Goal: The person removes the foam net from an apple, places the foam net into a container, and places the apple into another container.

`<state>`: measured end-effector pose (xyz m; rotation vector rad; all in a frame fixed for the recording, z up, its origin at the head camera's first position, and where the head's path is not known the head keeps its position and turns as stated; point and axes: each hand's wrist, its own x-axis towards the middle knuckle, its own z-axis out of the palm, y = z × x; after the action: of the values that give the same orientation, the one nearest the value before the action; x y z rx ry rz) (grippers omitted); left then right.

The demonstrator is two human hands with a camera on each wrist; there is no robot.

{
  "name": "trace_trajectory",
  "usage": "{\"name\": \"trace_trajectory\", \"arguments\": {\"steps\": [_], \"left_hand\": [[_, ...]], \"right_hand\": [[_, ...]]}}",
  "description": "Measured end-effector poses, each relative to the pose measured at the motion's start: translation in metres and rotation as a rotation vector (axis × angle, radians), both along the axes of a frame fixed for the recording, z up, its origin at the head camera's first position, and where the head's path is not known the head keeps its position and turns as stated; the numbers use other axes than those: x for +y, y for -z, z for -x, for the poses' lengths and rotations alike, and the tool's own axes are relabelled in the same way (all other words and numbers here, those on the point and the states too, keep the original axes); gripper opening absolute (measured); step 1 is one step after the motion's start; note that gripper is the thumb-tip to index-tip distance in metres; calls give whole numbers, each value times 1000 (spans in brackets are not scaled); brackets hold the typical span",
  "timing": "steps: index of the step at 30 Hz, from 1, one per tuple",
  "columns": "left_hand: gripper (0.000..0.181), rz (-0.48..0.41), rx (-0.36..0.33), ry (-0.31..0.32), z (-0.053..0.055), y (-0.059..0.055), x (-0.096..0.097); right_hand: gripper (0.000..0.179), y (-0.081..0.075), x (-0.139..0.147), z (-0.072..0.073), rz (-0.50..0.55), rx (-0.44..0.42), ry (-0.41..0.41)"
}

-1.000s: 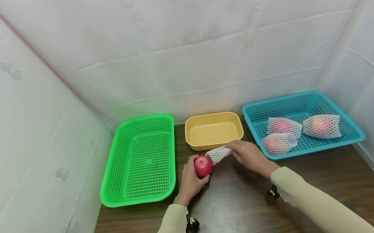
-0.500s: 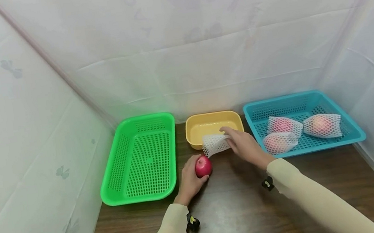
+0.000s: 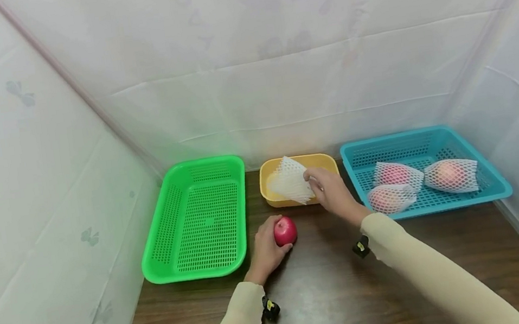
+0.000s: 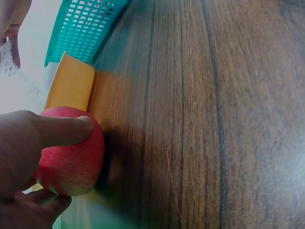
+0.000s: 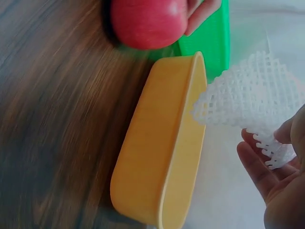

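Observation:
A bare red apple [image 3: 285,231] sits on the wooden table, and my left hand [image 3: 267,251] grips it from the left side. In the left wrist view the thumb lies across the apple [image 4: 71,162], with other fingers curled under its far side. My right hand [image 3: 334,191] pinches one end of a white foam net sleeve [image 3: 290,181] above the yellow tub [image 3: 278,203]. The right wrist view has the net [image 5: 252,93] hanging loose and hollow from the thumb and fingers, just past the tub's rim.
At the left stands a green basket [image 3: 211,245] with nothing in it. A blue basket [image 3: 404,143] at the right holds three fruits in foam nets, one of them a netted fruit [image 3: 450,175]. White cloth walls [image 3: 241,98] rise behind and beside the table.
The net has come off the apple's top. My right hand has carried it up and away to over the yellow tub. My left hand still holds the apple in place.

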<state>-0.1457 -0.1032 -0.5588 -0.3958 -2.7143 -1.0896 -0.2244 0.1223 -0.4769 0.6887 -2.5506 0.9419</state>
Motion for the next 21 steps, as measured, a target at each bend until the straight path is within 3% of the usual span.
{"name": "trace_trajectory", "arguments": {"steps": [7, 16, 21], "left_hand": [[75, 0, -18, -4, 1, 2, 0], [75, -6, -35, -12, 1, 0, 1], [75, -5, -50, -17, 0, -1, 1]], "right_hand": [[19, 0, -9, 12, 170, -184, 45], [39, 2, -11, 27, 151, -409, 18], [42, 7, -14, 34, 129, -467, -20]]}}
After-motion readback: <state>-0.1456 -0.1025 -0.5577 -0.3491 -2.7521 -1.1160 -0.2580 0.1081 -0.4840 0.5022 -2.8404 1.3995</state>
